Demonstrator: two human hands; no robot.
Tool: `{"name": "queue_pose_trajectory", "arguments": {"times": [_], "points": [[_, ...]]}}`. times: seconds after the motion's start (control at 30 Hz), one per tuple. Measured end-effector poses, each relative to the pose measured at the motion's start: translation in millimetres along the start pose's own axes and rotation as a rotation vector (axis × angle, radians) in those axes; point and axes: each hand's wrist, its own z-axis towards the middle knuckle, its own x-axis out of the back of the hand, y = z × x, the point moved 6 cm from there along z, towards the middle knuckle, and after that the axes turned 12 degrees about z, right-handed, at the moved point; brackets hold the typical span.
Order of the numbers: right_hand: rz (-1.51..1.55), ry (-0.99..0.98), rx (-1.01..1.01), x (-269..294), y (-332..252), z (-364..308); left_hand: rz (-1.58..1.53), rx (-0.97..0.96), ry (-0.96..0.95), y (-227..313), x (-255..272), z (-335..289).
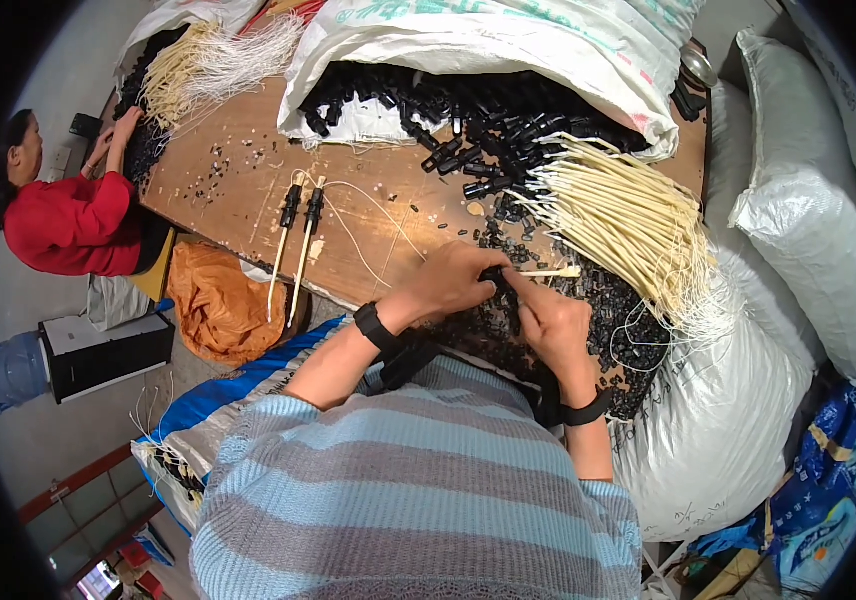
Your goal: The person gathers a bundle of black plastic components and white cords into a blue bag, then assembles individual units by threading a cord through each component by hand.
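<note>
At the table's near edge my hands meet over a small black plastic fitting (491, 275). My left hand (448, 280) is closed round it, with thumb and index finger pinching. My right hand (556, 322) is closed too, its fingertips pressed against the fitting's right side. From there a short cream tube (550, 271) sticks out to the right, ending in a pale tip. Part of the fitting is hidden by my fingers. Loose small black parts (628, 335) lie heaped beneath and beside my right hand. Left of my hands, two cream tubes with black fittings (314, 208) lie side by side.
A bundle of cream tubes (628, 215) with white cords lies to the right. Behind it, a white woven sack (508, 40) spills black fittings (468, 155). Full white sacks (798, 190) line the right side. A person in red (78, 220) works at the table's far left.
</note>
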Motion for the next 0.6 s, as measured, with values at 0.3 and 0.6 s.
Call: {"name": "queue_pose_trajectory", "arguments": {"times": [0.3, 0.6], "points": [[0.108, 0.048, -0.401, -18.9, 14.1, 3.4, 0.358, -0.12, 0.131, 18.5, 8.9, -9.7], [-0.161, 0.081, -0.024, -10.2, -12.3, 4.8, 0.849, 0.24, 0.674, -74.0, 93.0, -68.0]]}}
